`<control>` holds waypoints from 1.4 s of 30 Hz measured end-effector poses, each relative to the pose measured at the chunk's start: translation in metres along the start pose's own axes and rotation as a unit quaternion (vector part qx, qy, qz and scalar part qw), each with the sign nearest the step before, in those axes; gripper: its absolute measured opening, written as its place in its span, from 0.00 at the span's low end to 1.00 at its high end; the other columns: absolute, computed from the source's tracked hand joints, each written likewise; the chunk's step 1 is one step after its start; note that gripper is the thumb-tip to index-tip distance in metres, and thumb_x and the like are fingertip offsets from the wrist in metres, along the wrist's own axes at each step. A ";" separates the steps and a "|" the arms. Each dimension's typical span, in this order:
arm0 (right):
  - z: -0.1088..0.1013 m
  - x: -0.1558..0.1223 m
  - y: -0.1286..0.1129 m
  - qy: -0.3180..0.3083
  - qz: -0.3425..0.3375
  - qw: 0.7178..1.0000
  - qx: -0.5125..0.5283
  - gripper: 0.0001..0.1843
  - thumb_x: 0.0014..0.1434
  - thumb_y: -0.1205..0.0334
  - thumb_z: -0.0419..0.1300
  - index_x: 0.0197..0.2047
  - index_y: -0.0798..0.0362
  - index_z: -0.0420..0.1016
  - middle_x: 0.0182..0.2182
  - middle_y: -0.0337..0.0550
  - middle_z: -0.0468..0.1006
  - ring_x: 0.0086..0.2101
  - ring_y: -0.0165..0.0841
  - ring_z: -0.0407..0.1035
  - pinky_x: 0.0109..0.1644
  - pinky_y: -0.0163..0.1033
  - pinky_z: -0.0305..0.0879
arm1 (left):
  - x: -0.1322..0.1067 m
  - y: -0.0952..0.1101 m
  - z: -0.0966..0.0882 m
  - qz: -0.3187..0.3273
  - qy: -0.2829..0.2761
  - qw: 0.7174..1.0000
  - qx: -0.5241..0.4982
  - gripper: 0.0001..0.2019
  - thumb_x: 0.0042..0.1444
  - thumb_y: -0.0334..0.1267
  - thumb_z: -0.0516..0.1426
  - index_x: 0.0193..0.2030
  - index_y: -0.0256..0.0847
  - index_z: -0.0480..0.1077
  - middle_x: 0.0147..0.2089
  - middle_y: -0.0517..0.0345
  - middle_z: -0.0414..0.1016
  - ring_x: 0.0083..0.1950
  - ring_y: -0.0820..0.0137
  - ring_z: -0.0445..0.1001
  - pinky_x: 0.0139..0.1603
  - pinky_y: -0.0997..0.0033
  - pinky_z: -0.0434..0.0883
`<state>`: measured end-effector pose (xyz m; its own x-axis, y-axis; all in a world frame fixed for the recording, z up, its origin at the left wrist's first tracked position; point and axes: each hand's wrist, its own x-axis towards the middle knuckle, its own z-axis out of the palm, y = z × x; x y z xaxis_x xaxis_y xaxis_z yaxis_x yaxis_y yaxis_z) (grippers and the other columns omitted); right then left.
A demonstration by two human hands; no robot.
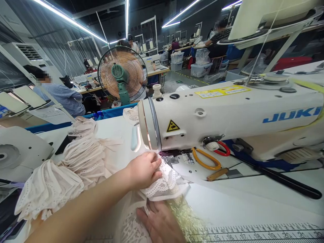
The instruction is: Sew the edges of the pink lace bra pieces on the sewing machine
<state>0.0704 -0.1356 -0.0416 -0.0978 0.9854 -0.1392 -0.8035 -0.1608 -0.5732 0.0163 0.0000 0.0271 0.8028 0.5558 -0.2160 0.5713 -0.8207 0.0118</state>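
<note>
My left hand is curled over a piece of white lace fabric, pinching it right beside the needle area under the head of a white JUKI sewing machine. My right hand lies lower down with its fingers flat on the same fabric at the table's near edge. A pile of ruffled cream lace trails off to the left over the table.
Yellow-handled and red-handled scissors lie behind the needle plate. A ruler strip runs along the table's near edge. A green standing fan stands behind the table. Other people sit at sewing stations at the left and far back.
</note>
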 end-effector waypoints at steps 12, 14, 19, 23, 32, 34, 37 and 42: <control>-0.069 -0.024 -0.091 -0.117 -0.213 0.624 -0.743 0.30 0.56 0.64 0.56 0.62 0.43 0.55 0.37 0.43 0.77 0.30 0.33 0.72 0.36 0.37 0.70 | -0.025 0.015 0.015 -0.034 0.002 0.999 -0.037 0.35 0.52 0.50 0.58 0.61 0.28 0.56 0.61 0.37 0.55 0.58 0.54 0.59 0.56 0.60 0.65; -0.078 -0.013 -0.115 -0.080 -0.349 0.424 -0.832 0.30 0.57 0.65 0.55 0.63 0.46 0.55 0.40 0.50 0.75 0.36 0.38 0.71 0.35 0.40 0.70 | -0.027 0.012 0.019 -0.014 0.021 0.999 -0.027 0.34 0.51 0.49 0.59 0.60 0.29 0.58 0.61 0.36 0.56 0.57 0.54 0.61 0.55 0.60 0.65; -0.071 0.018 -0.132 -0.145 -0.447 0.282 -0.836 0.17 0.61 0.70 0.45 0.45 0.51 0.73 0.40 0.48 0.76 0.40 0.39 0.69 0.40 0.43 0.66 | -0.030 0.018 0.028 0.057 0.099 0.993 0.003 0.22 0.52 0.37 0.56 0.54 0.37 0.64 0.59 0.43 0.63 0.56 0.54 0.64 0.55 0.52 0.63; -0.066 0.017 -0.127 -0.219 -0.437 0.330 -0.807 0.19 0.64 0.69 0.43 0.37 0.54 0.75 0.35 0.40 0.80 0.40 0.33 0.69 0.43 0.39 0.64 | -0.031 0.023 0.040 0.160 0.135 0.978 0.006 0.17 0.50 0.31 0.54 0.48 0.33 0.67 0.57 0.47 0.67 0.55 0.60 0.66 0.58 0.58 0.62; -0.073 0.013 -0.118 -0.209 -0.410 0.353 -0.814 0.17 0.64 0.69 0.44 0.39 0.52 0.75 0.36 0.38 0.80 0.42 0.34 0.69 0.47 0.42 0.62 | -0.042 0.027 0.047 0.224 0.241 0.944 0.020 0.08 0.58 0.33 0.51 0.40 0.40 0.70 0.51 0.53 0.71 0.56 0.65 0.65 0.62 0.58 0.55; -0.070 0.014 -0.118 -0.210 -0.398 0.358 -0.818 0.16 0.63 0.71 0.45 0.39 0.52 0.74 0.36 0.38 0.79 0.42 0.34 0.68 0.47 0.41 0.61 | -0.045 0.031 0.043 0.247 0.219 0.944 0.013 0.06 0.52 0.32 0.54 0.35 0.37 0.71 0.48 0.52 0.73 0.52 0.65 0.67 0.63 0.61 0.55; -0.066 0.014 -0.118 -0.212 -0.386 0.361 -0.822 0.15 0.61 0.73 0.46 0.37 0.54 0.74 0.35 0.38 0.79 0.41 0.33 0.67 0.45 0.39 0.61 | -0.042 0.034 0.039 0.240 0.190 0.952 0.008 0.05 0.49 0.32 0.53 0.29 0.36 0.70 0.36 0.52 0.73 0.39 0.67 0.69 0.54 0.65 0.64; -0.061 0.020 -0.118 -0.220 -0.360 0.353 -0.835 0.16 0.60 0.74 0.46 0.31 0.54 0.73 0.30 0.40 0.77 0.40 0.34 0.66 0.42 0.39 0.60 | -0.029 0.027 0.048 0.210 0.254 0.944 0.021 0.11 0.60 0.34 0.48 0.34 0.36 0.70 0.31 0.55 0.70 0.33 0.67 0.66 0.40 0.67 0.67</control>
<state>0.1991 -0.1003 -0.0258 -0.5975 0.6589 0.4570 0.7182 0.6932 -0.0606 0.0002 -0.0443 -0.0133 0.9415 0.1633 0.2948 0.1853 -0.9815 -0.0483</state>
